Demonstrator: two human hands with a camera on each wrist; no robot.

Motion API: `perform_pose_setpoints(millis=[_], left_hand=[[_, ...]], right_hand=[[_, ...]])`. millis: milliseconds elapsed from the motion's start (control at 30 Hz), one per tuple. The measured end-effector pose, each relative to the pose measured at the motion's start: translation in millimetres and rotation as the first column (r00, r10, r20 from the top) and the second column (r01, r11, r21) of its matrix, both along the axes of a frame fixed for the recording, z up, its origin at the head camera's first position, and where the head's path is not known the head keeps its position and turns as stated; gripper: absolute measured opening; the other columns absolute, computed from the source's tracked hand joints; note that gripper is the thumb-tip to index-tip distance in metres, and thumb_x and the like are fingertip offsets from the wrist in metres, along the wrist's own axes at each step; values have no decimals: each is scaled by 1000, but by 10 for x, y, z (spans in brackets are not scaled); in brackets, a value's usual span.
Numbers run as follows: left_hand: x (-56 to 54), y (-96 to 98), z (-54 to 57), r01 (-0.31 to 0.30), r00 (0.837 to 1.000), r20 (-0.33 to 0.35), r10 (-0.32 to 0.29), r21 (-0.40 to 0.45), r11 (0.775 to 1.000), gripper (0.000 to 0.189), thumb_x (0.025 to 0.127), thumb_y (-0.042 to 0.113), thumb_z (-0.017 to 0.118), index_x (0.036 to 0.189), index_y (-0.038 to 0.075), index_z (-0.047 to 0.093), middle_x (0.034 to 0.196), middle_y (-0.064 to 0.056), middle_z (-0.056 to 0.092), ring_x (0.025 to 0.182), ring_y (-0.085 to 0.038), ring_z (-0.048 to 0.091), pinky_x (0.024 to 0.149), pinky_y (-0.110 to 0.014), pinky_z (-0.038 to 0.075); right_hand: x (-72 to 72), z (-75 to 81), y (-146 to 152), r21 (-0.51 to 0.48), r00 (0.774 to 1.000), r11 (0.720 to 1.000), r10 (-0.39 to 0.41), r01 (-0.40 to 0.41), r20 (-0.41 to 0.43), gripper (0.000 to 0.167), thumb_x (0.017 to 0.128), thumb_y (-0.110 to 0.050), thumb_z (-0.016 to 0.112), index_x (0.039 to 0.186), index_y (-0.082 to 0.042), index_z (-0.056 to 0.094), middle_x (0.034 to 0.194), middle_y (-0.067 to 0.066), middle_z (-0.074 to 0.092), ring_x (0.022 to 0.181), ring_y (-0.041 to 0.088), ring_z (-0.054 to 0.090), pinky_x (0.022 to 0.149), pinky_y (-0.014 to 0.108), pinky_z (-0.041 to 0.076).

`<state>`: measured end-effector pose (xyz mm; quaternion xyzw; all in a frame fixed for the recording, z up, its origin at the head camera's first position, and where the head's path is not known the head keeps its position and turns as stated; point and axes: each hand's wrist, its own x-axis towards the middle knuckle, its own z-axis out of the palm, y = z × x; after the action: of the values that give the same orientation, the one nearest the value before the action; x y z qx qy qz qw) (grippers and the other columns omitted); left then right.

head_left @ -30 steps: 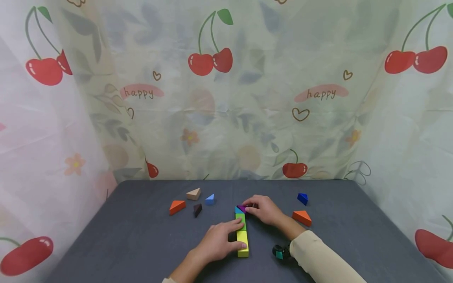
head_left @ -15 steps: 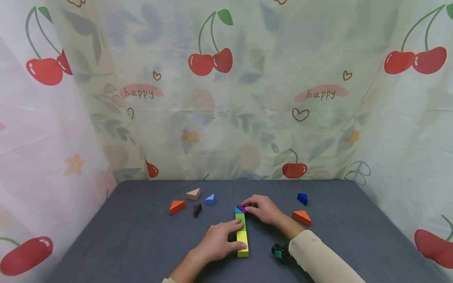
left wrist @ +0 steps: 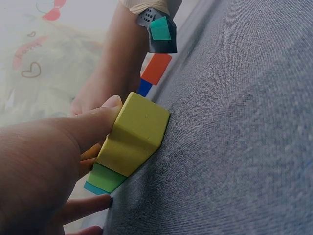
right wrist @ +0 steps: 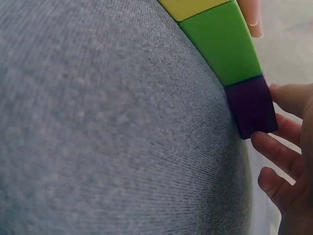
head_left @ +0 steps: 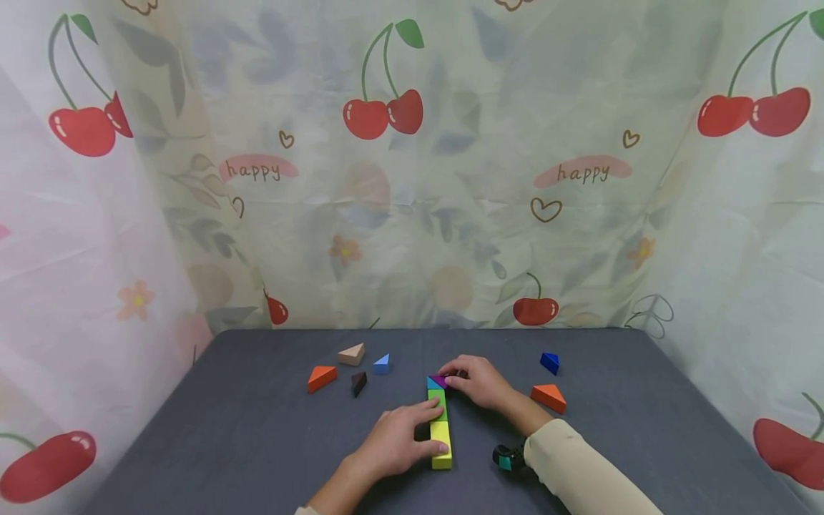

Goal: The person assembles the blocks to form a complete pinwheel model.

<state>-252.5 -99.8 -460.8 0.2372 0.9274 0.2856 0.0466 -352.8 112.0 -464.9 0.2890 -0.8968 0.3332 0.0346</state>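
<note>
A row of blocks runs away from me in the head view: a yellow block [head_left: 442, 435], a green block [head_left: 434, 395], then a light blue triangular block [head_left: 431, 384] beside a purple triangular block [head_left: 440, 380]. My left hand [head_left: 395, 440] rests on the row, its thumb touching the yellow block and a fingertip on the green one. At the far end my right hand [head_left: 483, 384] holds the purple triangular block between thumb and fingers. In the right wrist view the purple block [right wrist: 252, 106] meets the green block [right wrist: 224, 44]; the light blue one is hidden there.
To the left lie an orange block [head_left: 322, 378], a beige block [head_left: 352, 355], a dark brown block [head_left: 359, 383] and a small blue block [head_left: 382, 364]. Right of the row are a dark blue block [head_left: 550, 363] and another orange block [head_left: 548, 398]. A printed curtain [head_left: 412, 214] stands behind the grey table [head_left: 257, 443].
</note>
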Motion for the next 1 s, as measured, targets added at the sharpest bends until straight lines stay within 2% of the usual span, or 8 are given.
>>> perform_pose_setpoints(millis=[233,600,867,1000], left_hand=[[11,3,13,-4,1000,6,4,-5,1000,67,82,59,68,139,26,57,144,11,48,128,-25,49,100,-55,34],[-12,9,2,-7,1000,27,7,2,1000,67,82,59,67,139,26,57,145,12,47,128,-25,48,101,-55,34],[-6,8,-1,-4,1000,18,4,0,1000,66,82,59,67,139,25,57,145,13,46,129,-25,48,101,-55,33],[2,6,1,-3,1000,16,3,-6,1000,66,82,59,67,139,26,56,146,14,45,129,-25,48,102,-54,33]], right_hand=[[-36,64,43,-22,1000,1000,-9,8,-15,17,94,-15,65,109,-10,73,92,-7,63,77,11,56,71,29,50],[-70,367,237,-7,997,997,-73,73,-21,17,95,-15,65,110,-11,72,96,-4,64,79,13,57,71,31,51],[-104,578,461,4,991,993,-119,119,-69,17,95,-14,64,111,-12,71,97,-2,64,82,15,59,70,34,51],[-130,639,598,0,986,990,-142,143,-88,18,93,-12,67,110,-12,72,99,1,65,86,19,61,74,37,51]])
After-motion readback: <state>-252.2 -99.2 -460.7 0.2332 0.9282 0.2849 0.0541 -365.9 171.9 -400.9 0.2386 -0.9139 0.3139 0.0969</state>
